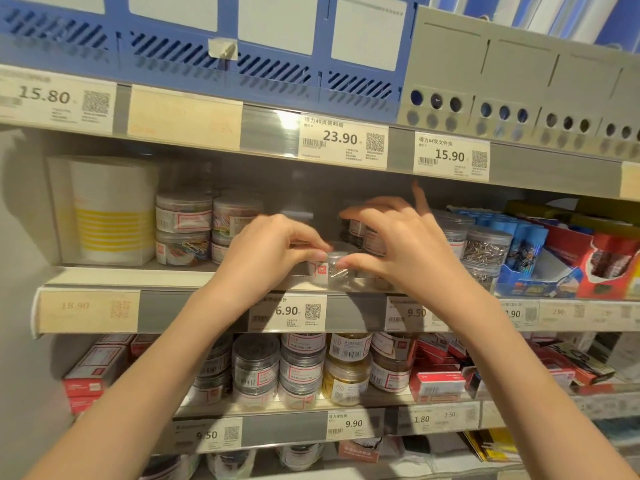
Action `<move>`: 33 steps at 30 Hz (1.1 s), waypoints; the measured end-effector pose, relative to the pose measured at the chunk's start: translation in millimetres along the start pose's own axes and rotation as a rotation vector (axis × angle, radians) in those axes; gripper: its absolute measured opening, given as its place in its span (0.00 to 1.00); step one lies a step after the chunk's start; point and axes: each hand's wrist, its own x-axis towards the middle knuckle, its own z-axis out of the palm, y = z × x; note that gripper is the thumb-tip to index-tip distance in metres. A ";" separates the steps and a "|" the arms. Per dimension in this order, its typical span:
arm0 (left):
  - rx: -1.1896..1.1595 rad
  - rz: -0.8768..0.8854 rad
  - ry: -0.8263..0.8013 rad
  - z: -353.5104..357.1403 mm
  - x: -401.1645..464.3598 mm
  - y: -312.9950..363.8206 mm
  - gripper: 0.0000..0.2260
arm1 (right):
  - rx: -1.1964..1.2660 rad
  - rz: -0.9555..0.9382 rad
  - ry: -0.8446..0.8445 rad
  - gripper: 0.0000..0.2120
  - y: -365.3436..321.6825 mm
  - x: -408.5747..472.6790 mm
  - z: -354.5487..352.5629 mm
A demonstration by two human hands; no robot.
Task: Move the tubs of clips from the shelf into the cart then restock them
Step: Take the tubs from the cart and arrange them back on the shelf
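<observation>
both hands up at the middle shelf (114,277). left hand (268,252) and right hand (398,247) together pinch one small clear tub of clips (334,268), fingers curled round it from either side. tub sits at the front edge of the shelf, just above the 6.90 price tag (287,311), silver clips visible inside, red-white label facing out. more tubs of coloured clips (183,228) stacked two high toward the left end of the same shelf, beside a white and yellow striped pack (107,216). tubs of silver clips (485,249) to the right. lower shelf holds further tubs (301,367) and red boxes (436,384).
</observation>
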 end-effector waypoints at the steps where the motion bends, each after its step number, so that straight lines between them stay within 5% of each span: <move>1: 0.019 0.015 -0.009 1.6 -0.5 2.5 0.04 | 0.004 0.010 0.023 0.32 2.6 -4.2 -1.0; 27: -0.078 0.000 -0.022 2.2 -5.6 14.0 0.08 | 0.021 0.099 0.263 0.19 37.1 -37.4 21.7; 33: 0.112 -0.092 0.005 -14.9 -20.4 -6.7 0.12 | 0.019 0.077 0.279 0.23 36.0 -36.8 21.1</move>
